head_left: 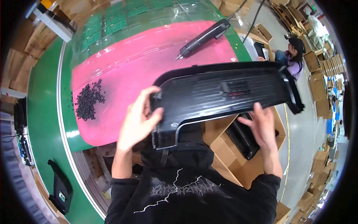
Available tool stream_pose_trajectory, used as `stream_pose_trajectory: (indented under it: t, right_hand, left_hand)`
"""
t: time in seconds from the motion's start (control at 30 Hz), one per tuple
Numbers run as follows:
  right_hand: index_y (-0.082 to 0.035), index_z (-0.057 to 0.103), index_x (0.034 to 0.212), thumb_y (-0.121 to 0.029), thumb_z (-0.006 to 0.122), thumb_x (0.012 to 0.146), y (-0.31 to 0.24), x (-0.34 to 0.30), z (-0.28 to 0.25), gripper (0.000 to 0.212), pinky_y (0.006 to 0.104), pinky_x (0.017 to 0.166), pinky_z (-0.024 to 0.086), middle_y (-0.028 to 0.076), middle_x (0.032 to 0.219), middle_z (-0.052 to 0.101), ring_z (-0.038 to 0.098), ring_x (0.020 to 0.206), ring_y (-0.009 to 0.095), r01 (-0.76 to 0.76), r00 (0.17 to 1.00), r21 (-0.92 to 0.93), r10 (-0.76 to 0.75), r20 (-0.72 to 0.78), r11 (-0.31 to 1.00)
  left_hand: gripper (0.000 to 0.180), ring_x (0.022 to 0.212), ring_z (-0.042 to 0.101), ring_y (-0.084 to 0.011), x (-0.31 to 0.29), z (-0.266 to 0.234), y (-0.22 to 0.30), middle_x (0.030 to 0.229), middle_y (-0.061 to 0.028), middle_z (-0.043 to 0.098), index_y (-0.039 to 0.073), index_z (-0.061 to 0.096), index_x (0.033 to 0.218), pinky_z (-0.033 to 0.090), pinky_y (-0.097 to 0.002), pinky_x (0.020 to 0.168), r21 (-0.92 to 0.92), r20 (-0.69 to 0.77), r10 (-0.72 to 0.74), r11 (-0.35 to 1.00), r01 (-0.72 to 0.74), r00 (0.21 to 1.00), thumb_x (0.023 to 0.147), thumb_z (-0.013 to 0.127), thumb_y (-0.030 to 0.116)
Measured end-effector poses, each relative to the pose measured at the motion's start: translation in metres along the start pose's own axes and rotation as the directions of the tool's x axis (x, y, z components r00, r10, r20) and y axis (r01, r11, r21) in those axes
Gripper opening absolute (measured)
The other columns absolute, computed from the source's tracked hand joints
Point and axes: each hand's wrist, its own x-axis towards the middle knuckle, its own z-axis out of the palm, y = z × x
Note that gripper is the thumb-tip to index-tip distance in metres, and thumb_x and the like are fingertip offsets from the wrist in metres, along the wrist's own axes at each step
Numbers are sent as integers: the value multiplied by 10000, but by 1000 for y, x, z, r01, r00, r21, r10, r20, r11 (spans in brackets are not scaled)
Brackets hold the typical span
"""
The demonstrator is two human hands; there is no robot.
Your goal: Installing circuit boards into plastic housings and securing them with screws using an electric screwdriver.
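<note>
Hands: left hand (pixel 140 119), right hand (pixel 263 128) clamped on ribbed, curved black plastic panel (pixel 223 93).

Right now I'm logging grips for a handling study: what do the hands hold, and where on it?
Both hold one long black plastic panel: the left hand grips its left end, the right hand its lower edge.

The scene is brightly and evenly lit from overhead, with soft, faint shadows. White glare streaks the clear plastic sheet (pixel 123 22) in the upper left of the frame and sheens the black plastic panel (pixel 223 93) at centre. Fisheye distortion bends straight edges toward the rim, and black corners ring the picture. Focus is fairly sharp at centre, softer at the edges.
</note>
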Motion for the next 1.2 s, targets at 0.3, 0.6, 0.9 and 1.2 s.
stream_pose_trajectory:
  t: [0.3, 0.6, 0.9, 1.2]
  right_hand:
    - [-65, 487, 1219, -192, 783, 625, 180, -9, -59, 676, 381, 942, 415, 125, 1171, 526, 484, 1135, 300, 672, 690, -735, 282, 666, 91]
    - [-172, 553, 1191, -263, 682, 698, 236, -21, -59, 518, 542, 915, 315, 63, 1248, 489, 391, 1226, 292, 680, 733, -698, 164, 660, -224]
    - [-72, 593, 1040, -178, 629, 794, 192, 54, -51, 270, 408, 856, 376, 85, 1055, 575, 484, 1103, 271, 445, 838, -847, -200, 508, -291]
    - [-40, 592, 1099, -207, 698, 782, 20, 17, 85, 373, 321, 758, 512, 84, 939, 666, 646, 835, 246, 526, 286, -588, 523, 803, 615]
  left_hand:
    - [137, 507, 278, -44, -55, -50, -67, 573, 31, 344, -8, 601, 711, 201, -228, 475, 24, -569, 78, 997, -78, 819, 651, 574, -128]
    - [142, 506, 297, -45, -57, -47, -75, 566, 31, 356, -22, 599, 697, 215, -221, 478, -56, -592, 32, 995, -81, 805, 640, 583, -151]
    - [202, 528, 324, -53, -58, -43, -79, 572, 22, 380, -23, 591, 690, 233, -207, 487, -19, -689, 201, 956, -294, 697, 625, 583, -214]
    - [631, 1034, 514, -144, -51, -55, -68, 1160, -108, 532, -7, 470, 1260, 402, -222, 788, -267, -595, -63, 956, -122, 801, 655, 462, -185]
